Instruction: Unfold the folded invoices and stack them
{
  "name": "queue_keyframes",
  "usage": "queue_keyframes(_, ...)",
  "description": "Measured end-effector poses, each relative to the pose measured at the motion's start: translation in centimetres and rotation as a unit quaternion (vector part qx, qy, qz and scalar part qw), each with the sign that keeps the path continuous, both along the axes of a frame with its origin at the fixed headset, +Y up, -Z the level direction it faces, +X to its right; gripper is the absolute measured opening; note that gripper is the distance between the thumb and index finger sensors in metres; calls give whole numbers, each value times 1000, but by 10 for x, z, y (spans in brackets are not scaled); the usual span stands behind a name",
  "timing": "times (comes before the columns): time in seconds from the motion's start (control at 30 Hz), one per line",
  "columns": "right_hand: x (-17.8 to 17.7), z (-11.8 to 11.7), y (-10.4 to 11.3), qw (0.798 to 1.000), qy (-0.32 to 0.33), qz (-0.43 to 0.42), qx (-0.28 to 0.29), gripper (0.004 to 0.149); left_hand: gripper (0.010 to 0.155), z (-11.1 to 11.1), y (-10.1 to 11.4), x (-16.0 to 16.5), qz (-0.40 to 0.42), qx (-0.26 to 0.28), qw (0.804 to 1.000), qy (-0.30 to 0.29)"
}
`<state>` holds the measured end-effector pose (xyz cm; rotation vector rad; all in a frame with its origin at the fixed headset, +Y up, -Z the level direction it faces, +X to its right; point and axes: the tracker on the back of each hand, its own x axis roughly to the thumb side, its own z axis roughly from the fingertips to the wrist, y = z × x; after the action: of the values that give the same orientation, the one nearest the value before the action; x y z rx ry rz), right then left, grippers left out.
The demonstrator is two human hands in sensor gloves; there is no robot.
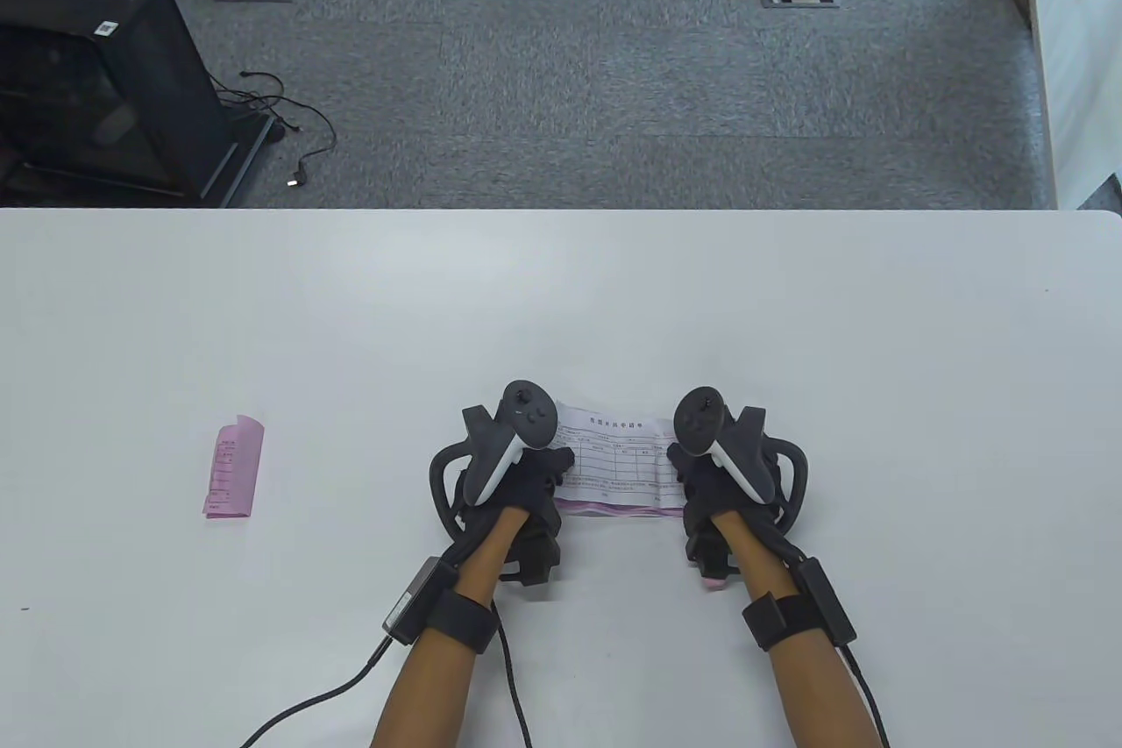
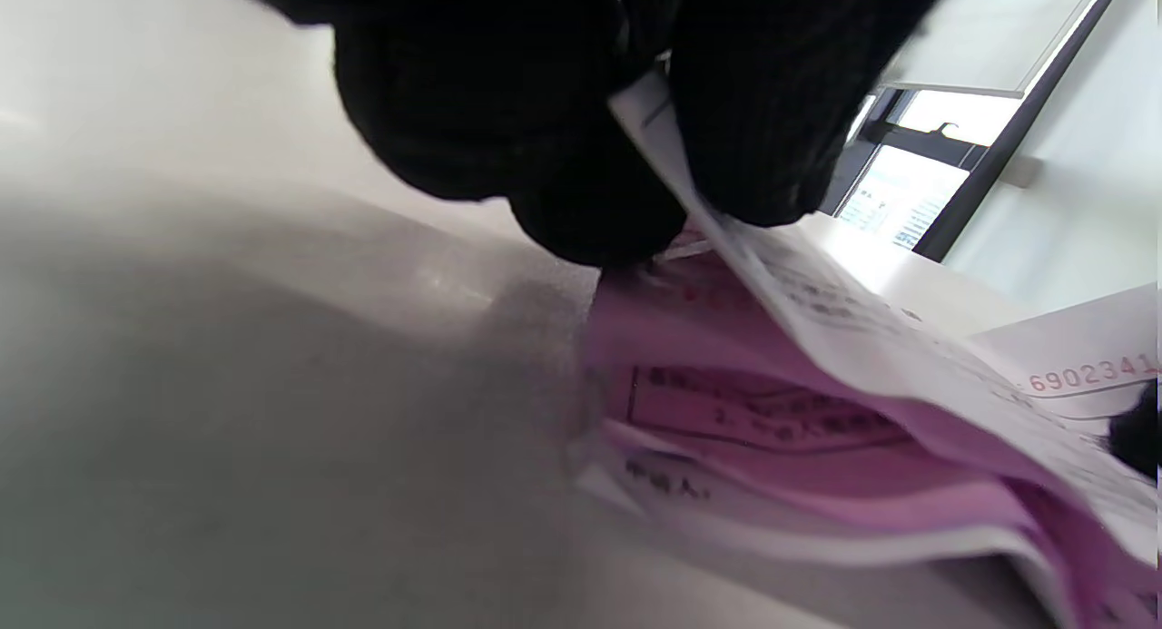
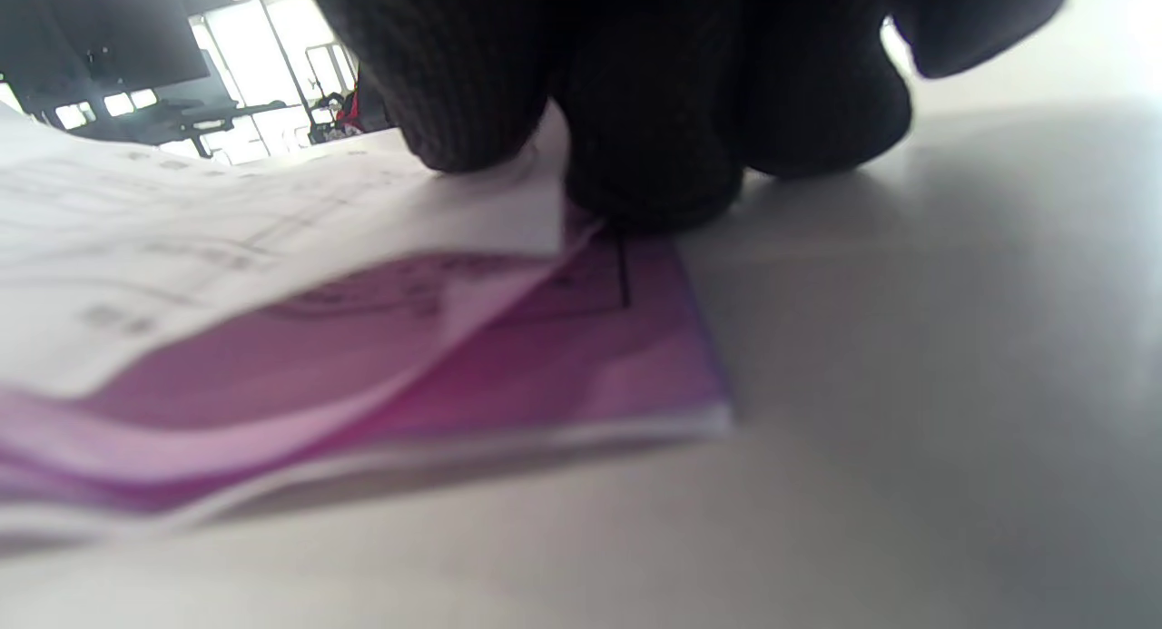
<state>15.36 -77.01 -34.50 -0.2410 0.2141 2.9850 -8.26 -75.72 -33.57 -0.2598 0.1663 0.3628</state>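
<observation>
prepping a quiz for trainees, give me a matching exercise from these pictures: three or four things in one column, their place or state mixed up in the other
Things:
1. white invoice
2. folded pink invoice
3. pink sheets
4. black cable

Place or state:
A. on the carpet beyond the table
B. alone on the table, out to the left, untouched
C. pinched at both ends by left hand and right hand
D. stacked under the white sheet

Pairs: 1-C, 2-B, 3-D, 4-A
</observation>
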Motion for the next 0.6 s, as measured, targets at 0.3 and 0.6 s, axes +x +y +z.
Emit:
queue_keyframes(0.3,-4,-2,-2,998,13,61,-3,37,78,-6,-20,-3,-21,-28,999,-2)
queue_keyframes(0.6,7,-3,1,993,-16,115,-11,55,91,-4,-17,-4,-93,-53,994,-22)
